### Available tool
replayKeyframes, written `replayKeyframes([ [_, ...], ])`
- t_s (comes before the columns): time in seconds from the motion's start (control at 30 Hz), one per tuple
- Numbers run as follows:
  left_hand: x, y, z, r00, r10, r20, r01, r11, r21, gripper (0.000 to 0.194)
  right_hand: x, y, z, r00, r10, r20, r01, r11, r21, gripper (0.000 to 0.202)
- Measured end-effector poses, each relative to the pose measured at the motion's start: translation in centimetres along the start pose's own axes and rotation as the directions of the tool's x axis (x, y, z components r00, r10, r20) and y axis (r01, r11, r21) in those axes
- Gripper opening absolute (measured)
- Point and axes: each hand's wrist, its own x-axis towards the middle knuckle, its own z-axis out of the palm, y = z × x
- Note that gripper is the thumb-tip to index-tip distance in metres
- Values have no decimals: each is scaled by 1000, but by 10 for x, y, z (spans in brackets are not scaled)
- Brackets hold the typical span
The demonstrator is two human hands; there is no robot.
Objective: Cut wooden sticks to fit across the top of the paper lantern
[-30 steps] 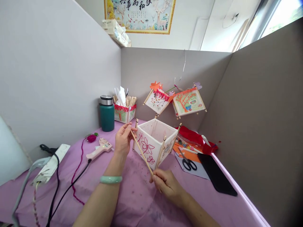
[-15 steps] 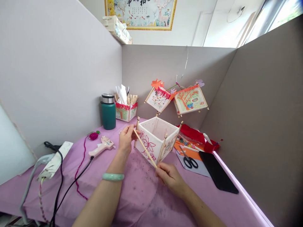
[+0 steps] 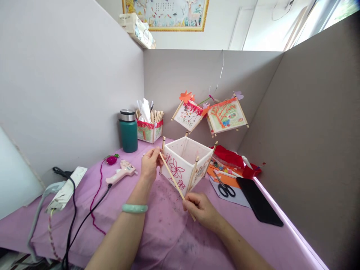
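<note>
A thin wooden stick slants between my two hands, in front of a white square lantern frame. Its upper end is pinched in the fingers of my left hand, which wears a pale green bangle. My right hand grips the stick near its lower end, and a short tip pokes out below the fingers. The white lantern box stands on the table with its open top up. Pink flower outlines mark its left face, and wooden sticks run up its corners.
Left lie a pink glue gun, magenta yarn and a power strip with cables. Behind stand a green bottle and a stick holder. Two decorated lanterns hang at the back. Scissors and a black tablet lie right.
My right hand has shifted slightly up the stick, so its lower tip now shows below my fingers. My left hand keeps its pinch, and the lantern box stays in place.
</note>
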Motion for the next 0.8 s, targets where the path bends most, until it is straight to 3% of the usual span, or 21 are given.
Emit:
replayKeyframes([
  [0.27, -5, 3, 0, 998, 24, 66, -23, 1000, -19, 35, 2, 2, -3, 976, -174, -130, 153, 976, -155, 29],
  [0.47, -9, 4, 0, 975, 51, 218, -41, 998, -47, 31, 1, 3, -3, 978, -153, -139, 132, 980, -148, 30],
  [0.8, -14, 6, 0, 942, 33, 333, -27, 999, -22, 31, 2, 3, -7, 980, -138, -141, 117, 982, -149, 30],
])
